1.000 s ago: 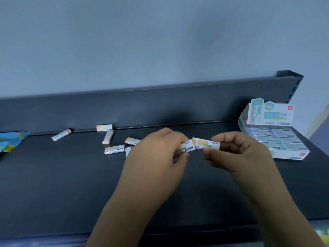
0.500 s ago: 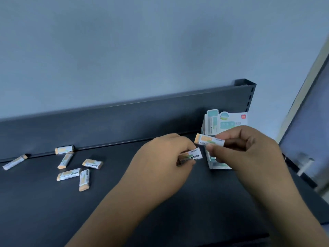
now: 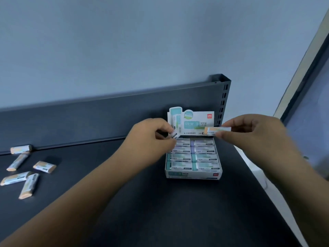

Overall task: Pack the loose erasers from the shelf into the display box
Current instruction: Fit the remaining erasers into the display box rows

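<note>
Left hand: I see the left hand (image 3: pixel 151 138) in the middle of the frame, over the back left corner of the box. Its thumb and fingers are curled in and pinch the barcode eraser (image 3: pixel 174 134) by one end.
Barcode eraser: it is in the air, tilted, just above the back row of the box. Most of it is hidden by the hand.
Right hand: I see the right hand (image 3: pixel 254 134) at the middle right of the frame. Its fingers and thumb are bent and pinch the orange-tipped eraser (image 3: pixel 217 130) near its right end.
Orange-tipped eraser: it lies flat in the air, with its orange tip pointing left. It is in front of the header card (image 3: pixel 194 120), above the back right part of the box.
Display box: the display box (image 3: pixel 194 174) sits on the dark shelf (image 3: pixel 142 202), a bit right of the middle, with its card standing up at the back.
Packed erasers: the packed erasers (image 3: pixel 204 157) lie in two neat columns, and I count four rows.
Loose erasers: five loose erasers (image 3: pixel 44 166) lie on the shelf at the far left of the frame, well apart from the box. One (image 3: pixel 20 149) lies against the back panel (image 3: pixel 89 118).
Wall: a plain pale wall (image 3: pixel 142 41) fills the top of the frame.
</note>
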The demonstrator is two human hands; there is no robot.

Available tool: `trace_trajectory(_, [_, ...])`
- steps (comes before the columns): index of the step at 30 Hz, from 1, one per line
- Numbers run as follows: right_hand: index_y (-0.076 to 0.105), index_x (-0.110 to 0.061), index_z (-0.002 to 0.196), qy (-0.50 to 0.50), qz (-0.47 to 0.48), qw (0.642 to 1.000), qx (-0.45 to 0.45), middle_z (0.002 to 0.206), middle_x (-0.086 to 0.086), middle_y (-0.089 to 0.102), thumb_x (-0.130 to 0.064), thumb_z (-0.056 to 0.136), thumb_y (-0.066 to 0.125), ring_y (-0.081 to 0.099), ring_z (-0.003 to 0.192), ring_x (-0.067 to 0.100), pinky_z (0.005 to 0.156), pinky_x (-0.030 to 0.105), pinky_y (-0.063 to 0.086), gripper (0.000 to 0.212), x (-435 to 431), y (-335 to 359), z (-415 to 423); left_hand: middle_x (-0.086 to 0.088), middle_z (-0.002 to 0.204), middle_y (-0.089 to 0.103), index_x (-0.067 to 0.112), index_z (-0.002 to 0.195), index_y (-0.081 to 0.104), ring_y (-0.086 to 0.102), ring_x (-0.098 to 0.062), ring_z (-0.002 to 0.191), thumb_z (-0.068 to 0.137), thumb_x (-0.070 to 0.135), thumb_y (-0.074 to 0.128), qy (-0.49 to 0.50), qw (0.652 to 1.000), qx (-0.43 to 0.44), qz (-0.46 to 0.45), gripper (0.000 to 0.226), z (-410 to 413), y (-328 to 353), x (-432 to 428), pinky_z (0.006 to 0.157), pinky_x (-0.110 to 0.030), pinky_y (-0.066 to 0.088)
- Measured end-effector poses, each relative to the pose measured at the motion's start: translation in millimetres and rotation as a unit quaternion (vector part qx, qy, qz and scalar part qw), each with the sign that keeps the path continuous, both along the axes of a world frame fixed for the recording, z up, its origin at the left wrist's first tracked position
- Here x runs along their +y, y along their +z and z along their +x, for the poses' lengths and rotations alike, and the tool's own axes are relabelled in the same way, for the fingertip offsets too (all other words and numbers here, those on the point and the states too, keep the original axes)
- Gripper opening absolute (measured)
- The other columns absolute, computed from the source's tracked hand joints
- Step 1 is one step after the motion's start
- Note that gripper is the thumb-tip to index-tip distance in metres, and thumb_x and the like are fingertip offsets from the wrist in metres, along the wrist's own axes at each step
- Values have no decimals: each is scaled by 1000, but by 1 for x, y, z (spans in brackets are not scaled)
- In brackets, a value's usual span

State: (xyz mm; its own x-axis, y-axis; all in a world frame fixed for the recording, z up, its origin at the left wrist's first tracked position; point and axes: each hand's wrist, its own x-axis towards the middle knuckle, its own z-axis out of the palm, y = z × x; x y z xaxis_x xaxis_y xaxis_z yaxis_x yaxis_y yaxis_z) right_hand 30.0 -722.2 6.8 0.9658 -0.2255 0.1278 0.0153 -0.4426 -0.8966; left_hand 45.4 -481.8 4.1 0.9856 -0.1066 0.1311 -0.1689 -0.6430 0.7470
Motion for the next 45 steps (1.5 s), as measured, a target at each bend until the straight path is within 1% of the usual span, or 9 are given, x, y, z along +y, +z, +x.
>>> trace_trajectory(3, [78, -23, 83, 40, 1, 999, 19, 78, -6, 77, -29, 74, 88, 74, 80, 20, 79, 47, 63, 15, -3, 2, 10, 10, 107, 63, 28, 88, 74, 68, 6, 84, 82, 16, 79, 18, 1000, -12, -7, 15, 4, -1, -4, 66, -7, 51])
trace_trajectory(8, [79, -21, 86, 86, 25, 996, 28, 85, -5, 79, -21, 73, 89, 76, 83, 14, 88, 46, 61, 16, 3, -1, 20, 10, 100, 75, 22, 87, 75, 75, -11, 79, 82, 13, 80, 41, 994, 33, -97, 11, 9, 4, -9, 74, -43, 63])
trace_trajectory(11, [78, -19, 87, 87, 48, 995, 23, 87, -5, 79, -21, 73, 89, 76, 84, 15, 87, 46, 61, 18, 6, -2, 24, 9, 98, 77, 17, 91, 76, 76, -15, 78, 83, 11, 80, 47, 985, 59, -152, 11, 13, 9, -8, 82, -42, 63])
trace_trajectory(16, [77, -27, 81, 52, -31, 998, 22, 81, -12, 75, -39, 70, 89, 72, 73, 15, 77, 49, 62, 20, 8, 3, 24, 0, 86, 77, 18, 93, 74, 72, -18, 75, 86, 14, 77, 43, 986, 100, -125, 8, 18, 13, -4, 69, -35, 61])
trace_trajectory(22, [77, -16, 84, 81, 82, 993, 34, 77, 5, 78, -17, 75, 86, 76, 78, 27, 83, 48, 63, 12, 3, 4, 24, -8, 89, 76, 15, 93, 73, 73, -20, 75, 84, 11, 78, 36, 983, 112, -143, 12, 19, 16, -6, 75, -46, 64])
trace_trajectory(30, [74, -6, 95, 56, 201, 977, 31, 83, 11, 79, -6, 77, 83, 77, 84, 28, 82, 38, 63, 20, 1, -1, 27, -18, 93, 74, 10, 94, 73, 74, -24, 74, 84, 6, 78, 39, 976, 83, -196, 12, 23, 14, -9, 70, -38, 65])
trace_trajectory(34, [78, -17, 90, 34, 131, 991, -9, 82, 2, 79, -16, 74, 88, 76, 83, 22, 86, 41, 62, 18, 2, -5, 26, -8, 87, 78, 6, 91, 75, 77, -27, 81, 85, 3, 77, 56, 965, 72, -246, 8, 29, 7, -13, 74, -37, 65])
trace_trajectory(38, [77, -26, 83, 18, 27, 999, -41, 76, -5, 74, -25, 71, 90, 68, 70, 16, 67, 35, 57, 18, 2, -7, 24, 0, 85, 79, 11, 94, 78, 69, -4, 65, 82, 5, 80, 54, 972, 42, -225, 13, 33, -3, -10, 63, -17, 55])
trace_trajectory(45, [77, -31, 85, 53, -80, 995, -20, 70, -11, 69, -25, 73, 89, 57, 53, -6, 41, 9, 37, 17, 8, -7, 34, 2, 87, 79, 15, 95, 78, 76, -12, 79, 81, 8, 83, 60, 980, 12, -188, 17, 42, -14, -11, 69, -22, 61])
